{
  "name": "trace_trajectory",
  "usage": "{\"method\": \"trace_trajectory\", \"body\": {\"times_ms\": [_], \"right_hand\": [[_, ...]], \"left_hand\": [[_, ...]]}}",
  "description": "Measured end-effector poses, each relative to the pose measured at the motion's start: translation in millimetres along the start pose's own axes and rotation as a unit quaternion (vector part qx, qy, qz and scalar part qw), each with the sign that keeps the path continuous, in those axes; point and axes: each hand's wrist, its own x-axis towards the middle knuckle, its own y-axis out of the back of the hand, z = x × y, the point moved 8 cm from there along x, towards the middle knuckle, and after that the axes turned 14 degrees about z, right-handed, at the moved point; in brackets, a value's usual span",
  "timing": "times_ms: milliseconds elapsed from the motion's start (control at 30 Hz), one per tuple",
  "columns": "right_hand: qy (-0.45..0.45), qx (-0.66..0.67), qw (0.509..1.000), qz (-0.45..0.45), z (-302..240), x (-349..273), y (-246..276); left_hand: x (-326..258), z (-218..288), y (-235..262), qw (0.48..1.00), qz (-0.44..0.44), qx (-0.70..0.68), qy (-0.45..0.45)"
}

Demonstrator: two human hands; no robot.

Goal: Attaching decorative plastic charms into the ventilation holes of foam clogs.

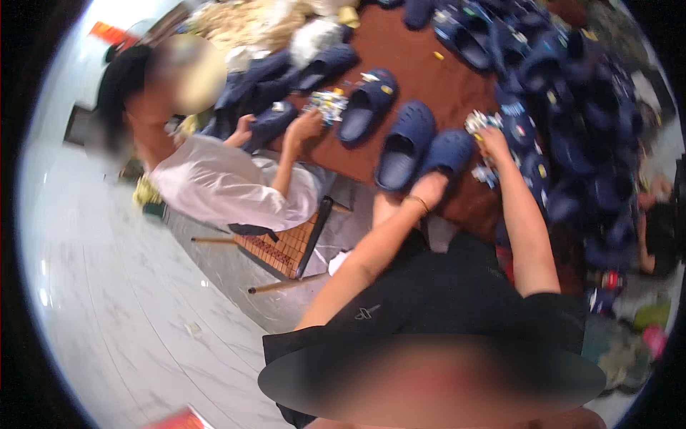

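Note:
My left hand [430, 190] grips the heel end of a navy blue clog [453, 151], its fingers partly hidden in the opening. Beside that clog, on the left, lies a matching navy clog [411, 136] with its toe pointing away from me. My right hand [491, 143] is at a small heap of white and coloured bits [480, 121], too small to make out one by one. Its fingers are curled together there, and what they pinch is hidden. Farther left lies another navy clog [367, 107] with yellow and white bits on its upper.
A brown-covered table [400, 43] bears everything. Piled navy clogs [564, 107] crowd its right side. At left a co-worker in a light shirt [221, 175] handles a navy clog [271, 125], one hand by another heap of bits [329, 107]. A woven-seat stool [282, 247] stands below.

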Motion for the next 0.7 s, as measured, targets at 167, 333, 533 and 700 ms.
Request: {"method": "trace_trajectory", "body": {"times_ms": [167,333,533,700], "right_hand": [[-0.111,0.191,0.967,0.127,40,9,34],[0.143,-0.109,0.954,0.241,41,29,56],[0.234,-0.135,0.921,0.280,5,1,46],[0.343,-0.147,0.895,0.247,-47,-29,26]], "left_hand": [[1,4,8,1.000,-0.008,-0.018,0.024],[-2,5,-6,0.998,-0.021,0.051,-0.042],[-2,2,-12,0.999,-0.013,0.029,-0.038],[1,7,-2,0.999,-0.011,0.030,-0.027]]}}
